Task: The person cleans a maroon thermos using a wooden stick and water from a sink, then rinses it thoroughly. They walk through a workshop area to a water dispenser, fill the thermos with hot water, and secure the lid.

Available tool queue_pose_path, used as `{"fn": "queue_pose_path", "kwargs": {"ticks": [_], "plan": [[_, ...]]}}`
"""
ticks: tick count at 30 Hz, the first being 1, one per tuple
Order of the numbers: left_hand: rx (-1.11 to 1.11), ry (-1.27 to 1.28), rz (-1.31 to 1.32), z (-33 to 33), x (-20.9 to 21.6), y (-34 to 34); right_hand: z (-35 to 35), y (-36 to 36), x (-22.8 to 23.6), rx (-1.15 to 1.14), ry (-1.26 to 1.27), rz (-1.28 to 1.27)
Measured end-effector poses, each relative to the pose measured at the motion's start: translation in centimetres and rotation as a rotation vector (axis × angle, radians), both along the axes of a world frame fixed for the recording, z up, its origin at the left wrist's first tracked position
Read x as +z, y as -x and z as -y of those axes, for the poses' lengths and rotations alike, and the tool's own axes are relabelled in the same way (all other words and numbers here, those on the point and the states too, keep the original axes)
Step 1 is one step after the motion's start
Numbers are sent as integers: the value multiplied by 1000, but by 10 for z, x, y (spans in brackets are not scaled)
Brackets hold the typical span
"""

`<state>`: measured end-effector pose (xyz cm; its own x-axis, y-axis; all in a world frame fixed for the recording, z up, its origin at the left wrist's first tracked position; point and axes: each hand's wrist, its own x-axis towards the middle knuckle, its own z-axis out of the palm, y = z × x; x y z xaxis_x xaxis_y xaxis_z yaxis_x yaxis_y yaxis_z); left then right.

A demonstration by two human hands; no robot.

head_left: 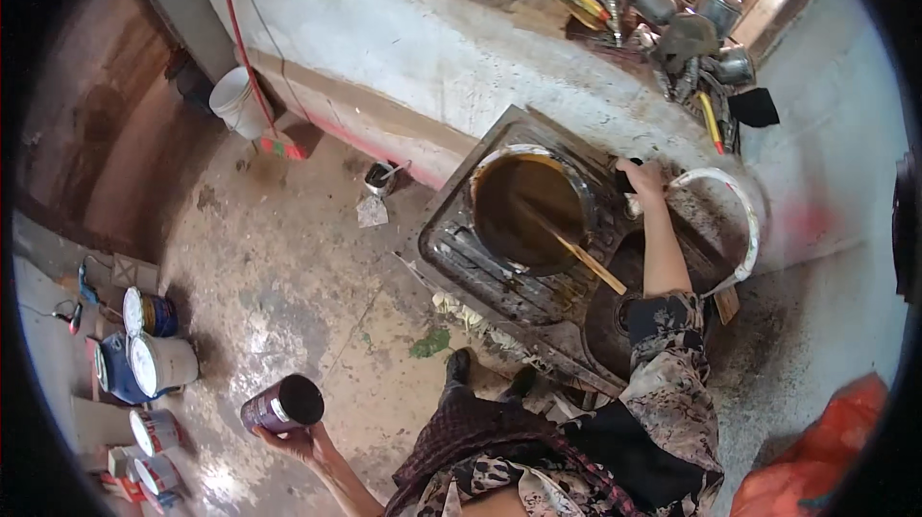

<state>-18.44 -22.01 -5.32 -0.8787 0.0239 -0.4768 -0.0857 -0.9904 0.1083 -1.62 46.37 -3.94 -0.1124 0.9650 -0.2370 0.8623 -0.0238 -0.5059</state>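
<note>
Off to the left, my left hand is closed around a dark purple can with a black top, held above the floor. My right hand reaches to the back of a stained sink unit, its fingers closed at a small black object whose kind I cannot make out. A bucket of brown liquid stands on the drainboard, left of that hand. The wooden stick leans out of this bucket over its rim. Below my right forearm lies the dark sink bowl, partly hidden by my sleeve.
A white-rimmed bucket stands right of my right forearm. Metal pots and tools crowd the ledge above. Several paint buckets line the left wall. A small tin and a white bucket sit on the floor. Orange cloth lies lower right.
</note>
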Motion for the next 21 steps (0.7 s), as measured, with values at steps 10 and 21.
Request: {"fn": "queue_pose_path", "kwargs": {"ticks": [10,21], "plan": [[16,284,191,-43,29,30,34,-39,-4,249,-237,86],[114,10,84,-35,43,-7,51,-32,33,403,-497,96]]}}
